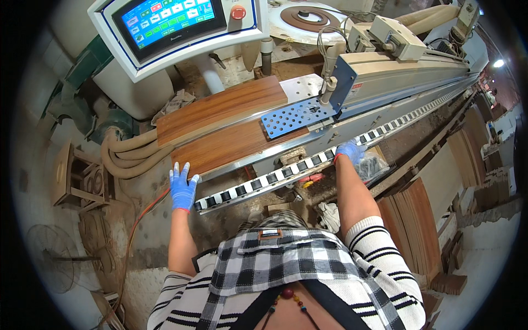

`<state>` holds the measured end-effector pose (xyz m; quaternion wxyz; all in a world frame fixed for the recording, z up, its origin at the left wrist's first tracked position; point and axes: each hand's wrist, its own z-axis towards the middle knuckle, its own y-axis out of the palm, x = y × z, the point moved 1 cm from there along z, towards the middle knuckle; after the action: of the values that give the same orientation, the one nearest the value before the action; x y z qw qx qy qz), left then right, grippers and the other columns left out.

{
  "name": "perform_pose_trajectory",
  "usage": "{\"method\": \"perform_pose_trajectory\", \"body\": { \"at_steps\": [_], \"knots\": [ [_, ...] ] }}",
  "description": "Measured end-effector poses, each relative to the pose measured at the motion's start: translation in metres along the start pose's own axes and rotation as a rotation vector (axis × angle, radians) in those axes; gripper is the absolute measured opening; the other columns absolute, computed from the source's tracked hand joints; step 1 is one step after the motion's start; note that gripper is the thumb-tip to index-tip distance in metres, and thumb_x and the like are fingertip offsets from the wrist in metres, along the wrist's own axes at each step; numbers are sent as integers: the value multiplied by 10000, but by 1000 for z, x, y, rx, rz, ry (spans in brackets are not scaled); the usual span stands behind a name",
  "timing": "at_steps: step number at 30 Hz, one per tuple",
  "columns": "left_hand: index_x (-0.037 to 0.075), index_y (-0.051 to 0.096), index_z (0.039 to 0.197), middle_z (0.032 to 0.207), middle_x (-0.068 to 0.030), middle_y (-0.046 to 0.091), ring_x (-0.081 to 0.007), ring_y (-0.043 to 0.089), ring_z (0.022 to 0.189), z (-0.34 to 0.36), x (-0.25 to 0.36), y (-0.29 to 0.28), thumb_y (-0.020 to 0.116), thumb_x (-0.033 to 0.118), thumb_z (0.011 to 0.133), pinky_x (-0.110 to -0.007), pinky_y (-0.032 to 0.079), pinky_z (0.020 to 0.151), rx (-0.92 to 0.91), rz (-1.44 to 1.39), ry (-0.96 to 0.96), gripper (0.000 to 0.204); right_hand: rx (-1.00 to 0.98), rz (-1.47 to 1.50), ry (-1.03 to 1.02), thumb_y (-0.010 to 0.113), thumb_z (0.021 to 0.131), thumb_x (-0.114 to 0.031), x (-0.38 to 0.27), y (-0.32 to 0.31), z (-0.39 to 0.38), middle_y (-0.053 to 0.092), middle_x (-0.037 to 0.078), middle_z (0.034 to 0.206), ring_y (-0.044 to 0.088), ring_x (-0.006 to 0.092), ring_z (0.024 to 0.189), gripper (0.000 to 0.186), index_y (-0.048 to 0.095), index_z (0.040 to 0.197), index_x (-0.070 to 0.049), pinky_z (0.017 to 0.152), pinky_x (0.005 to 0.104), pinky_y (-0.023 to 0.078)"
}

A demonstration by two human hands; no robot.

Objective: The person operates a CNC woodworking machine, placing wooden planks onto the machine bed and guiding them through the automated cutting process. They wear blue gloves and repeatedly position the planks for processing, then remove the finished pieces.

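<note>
My left hand point(182, 190), in a blue glove with pale fingertips, is open with its fingers spread. It rests at the near left corner of the front wood-grain board point(220, 148), whose long edge runs along a metal strip. My right hand point(350, 151), also blue-gloved, lies on the roller rail point(272, 178) in front of the machine; its fingers look loosely spread, though partly hidden. Beyond the front board lies a second wood-grain panel point(225, 107). A blue perforated plate point(297, 116) sits over the front board's right end, beside the machine's long beige housing point(396, 77).
A control screen point(168, 25) with a red stop button point(237, 12) hangs at upper left. Thick hoses point(129, 159) curve beside the boards. Stacked panels point(412, 228) lean at right. A fan point(49, 258) stands at lower left, and an orange hose point(137, 223) crosses the floor.
</note>
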<state>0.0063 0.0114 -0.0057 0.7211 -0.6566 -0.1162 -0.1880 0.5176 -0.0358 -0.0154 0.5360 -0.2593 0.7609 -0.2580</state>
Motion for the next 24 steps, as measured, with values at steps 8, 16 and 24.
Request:
{"method": "perform_pose_trajectory", "body": {
  "at_steps": [8,16,24],
  "knots": [
    [133,510,1332,1488,-185,292,-416,266,1353,1,0,-2,653,302,840,-445,250,1116,-10,-7,-10,539,-11,-14,-14,458,906,-434,3,4,4,419,211,1346,473,403,1191,618,329,1384,-64,957,495,413],
    [129,522,1325,1490,-176,296,-391,263,1365,3,6,-6,661,308,836,-432,241,1122,-36,-22,-49,539,35,34,-12,493,901,-417,9,14,14,430,206,1334,481,389,1184,587,361,1365,-83,943,491,424],
    [154,559,1295,1470,-161,343,-407,301,1341,8,19,-1,671,326,820,-437,264,1111,-37,-14,-40,517,56,45,2,483,916,-396,6,11,10,444,199,1319,484,394,1167,561,352,1383,-114,942,495,428]
  ]
}}
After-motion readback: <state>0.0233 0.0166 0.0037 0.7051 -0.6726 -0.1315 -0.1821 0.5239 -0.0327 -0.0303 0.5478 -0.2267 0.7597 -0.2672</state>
